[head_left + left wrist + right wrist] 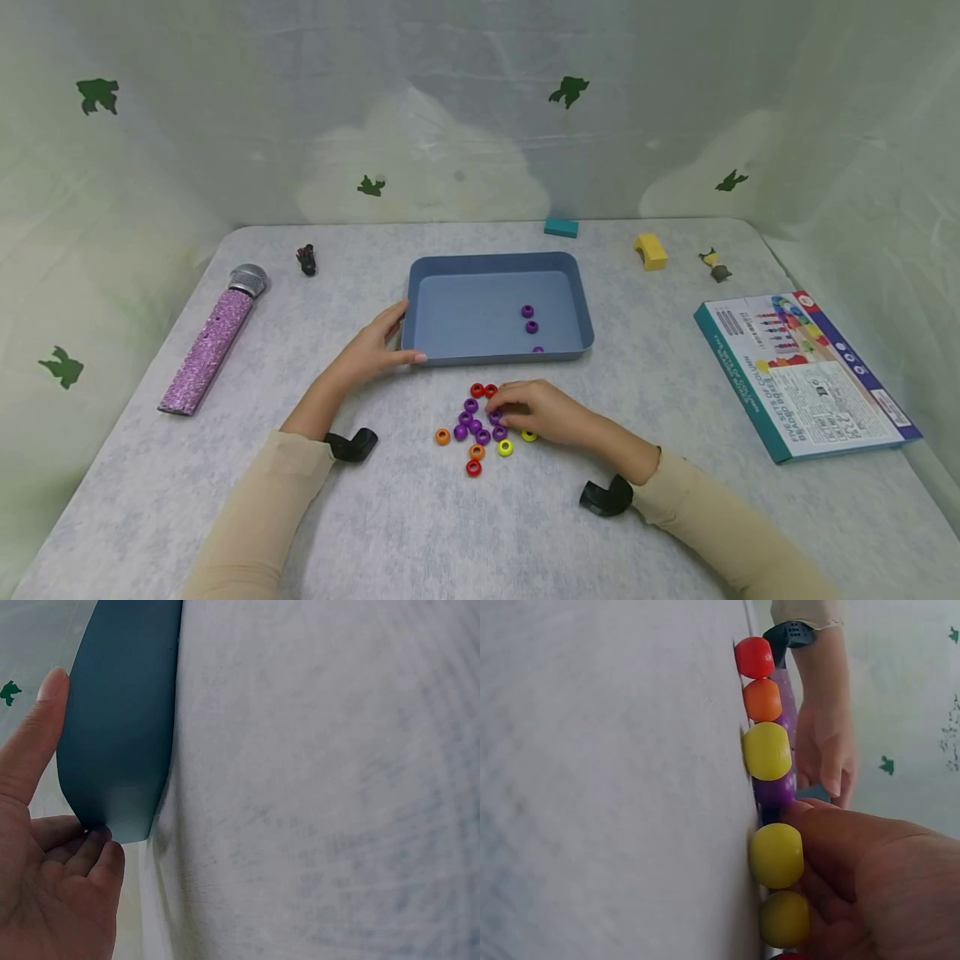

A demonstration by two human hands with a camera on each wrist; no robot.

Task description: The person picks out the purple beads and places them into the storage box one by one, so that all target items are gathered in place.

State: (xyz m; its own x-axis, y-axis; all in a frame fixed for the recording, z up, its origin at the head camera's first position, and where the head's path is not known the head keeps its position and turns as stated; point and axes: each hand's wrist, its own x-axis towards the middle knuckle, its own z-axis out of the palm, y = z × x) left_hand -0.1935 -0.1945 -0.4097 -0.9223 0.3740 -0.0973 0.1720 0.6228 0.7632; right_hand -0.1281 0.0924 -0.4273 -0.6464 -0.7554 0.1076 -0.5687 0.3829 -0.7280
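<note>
Spread along the near edge of a blue-grey tray (495, 265), my left hand (367, 354) grips its front-left corner. The thumb lies along the front rim and the fingers curl at the end wall, as the left wrist view shows. Three purple beads (531, 327) lie inside the tray on its right side. My right hand (551, 412) is down among loose beads on the table, its thumb and fingers pinching a purple bead (495, 417). Around it are more purple beads (476, 426), red beads (477, 390), orange beads (442, 436) and yellow beads (776, 855).
A glittery pink microphone (210, 350) lies at the left, with a small dark figure (307, 260) behind it. At the back are a teal block (561, 227), a yellow arch block (651, 252) and a small figurine (715, 265). A boxed bead set (806, 375) lies at the right.
</note>
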